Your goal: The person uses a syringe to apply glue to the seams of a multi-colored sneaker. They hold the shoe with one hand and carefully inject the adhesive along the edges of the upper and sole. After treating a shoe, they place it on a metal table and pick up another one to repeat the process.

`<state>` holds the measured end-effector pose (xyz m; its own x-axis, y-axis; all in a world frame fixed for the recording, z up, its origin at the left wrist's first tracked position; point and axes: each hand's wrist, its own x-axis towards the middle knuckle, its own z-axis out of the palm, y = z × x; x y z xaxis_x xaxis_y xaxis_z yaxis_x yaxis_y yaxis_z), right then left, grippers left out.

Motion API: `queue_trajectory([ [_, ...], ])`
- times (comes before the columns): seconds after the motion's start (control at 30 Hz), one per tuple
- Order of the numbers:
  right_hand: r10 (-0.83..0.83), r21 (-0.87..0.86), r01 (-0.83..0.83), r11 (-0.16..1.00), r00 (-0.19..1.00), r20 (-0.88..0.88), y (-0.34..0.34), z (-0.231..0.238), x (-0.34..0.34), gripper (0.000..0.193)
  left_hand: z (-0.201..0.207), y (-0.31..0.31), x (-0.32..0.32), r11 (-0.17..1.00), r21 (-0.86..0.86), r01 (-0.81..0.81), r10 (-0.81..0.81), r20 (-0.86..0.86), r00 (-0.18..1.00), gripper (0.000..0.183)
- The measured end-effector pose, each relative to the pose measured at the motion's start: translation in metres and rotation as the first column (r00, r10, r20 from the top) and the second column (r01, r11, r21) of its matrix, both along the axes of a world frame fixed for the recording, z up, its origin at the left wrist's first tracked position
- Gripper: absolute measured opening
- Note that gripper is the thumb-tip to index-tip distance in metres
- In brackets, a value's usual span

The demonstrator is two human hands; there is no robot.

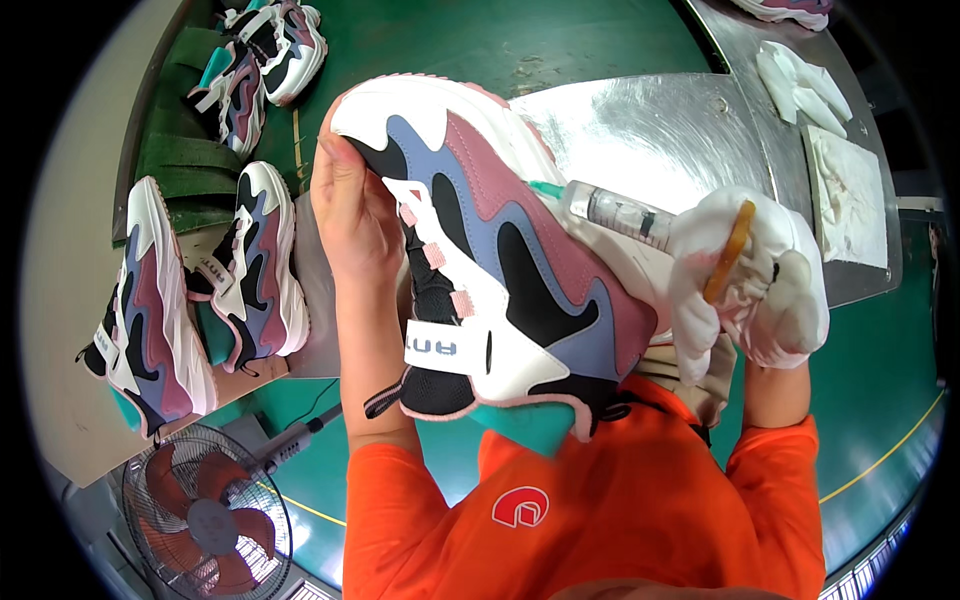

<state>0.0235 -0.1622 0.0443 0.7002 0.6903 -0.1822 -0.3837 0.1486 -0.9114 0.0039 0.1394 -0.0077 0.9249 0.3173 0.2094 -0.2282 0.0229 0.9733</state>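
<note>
A large sneaker in white, mauve, blue and black fills the middle of the view, tilted on its side with its toe pointing away. My bare left hand is closed around the toe end, thumb on the upper. My right hand, in a white glove, is closed on a clear syringe. The syringe's green tip points at the seam between upper and white sole; whether it touches cannot be told. An amber-brown strip lies against the glove. Teal material shows at the shoe's collar.
Matching sneakers stand at the left, one beside another, with more farther back on a green belt. A metal plate lies behind the shoe. White cloths rest at the right. A fan stands lower left.
</note>
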Motion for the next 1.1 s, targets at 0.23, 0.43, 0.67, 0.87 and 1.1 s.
queue_trajectory([
  [0.23,-0.039,-0.050,0.040,0.998,0.999,0.017,-0.019,0.009,-0.012,0.082,0.000,0.001,-0.001,0.999,-0.047,0.009,-0.009,0.005,1.000,0.058],
  [0.43,-0.078,-0.109,0.080,0.991,0.997,0.030,-0.031,0.017,-0.026,0.091,0.006,-0.004,-0.007,0.980,-0.197,0.030,-0.019,0.062,0.998,0.040],
  [0.67,-0.138,-0.080,0.141,0.987,0.989,0.047,-0.037,0.017,-0.036,0.091,0.006,-0.007,-0.008,0.982,-0.186,-0.025,0.030,0.026,0.999,0.039],
  [0.87,-0.124,0.074,0.119,0.990,0.990,0.069,-0.048,0.004,-0.038,0.071,0.007,-0.001,-0.008,0.979,-0.197,-0.042,0.034,-0.046,0.998,0.037],
  [1.1,-0.130,0.157,0.146,0.977,0.986,-0.106,-0.064,-0.018,-0.037,0.058,-0.003,0.009,-0.006,0.975,-0.030,-0.221,0.211,-0.204,0.956,0.029],
])
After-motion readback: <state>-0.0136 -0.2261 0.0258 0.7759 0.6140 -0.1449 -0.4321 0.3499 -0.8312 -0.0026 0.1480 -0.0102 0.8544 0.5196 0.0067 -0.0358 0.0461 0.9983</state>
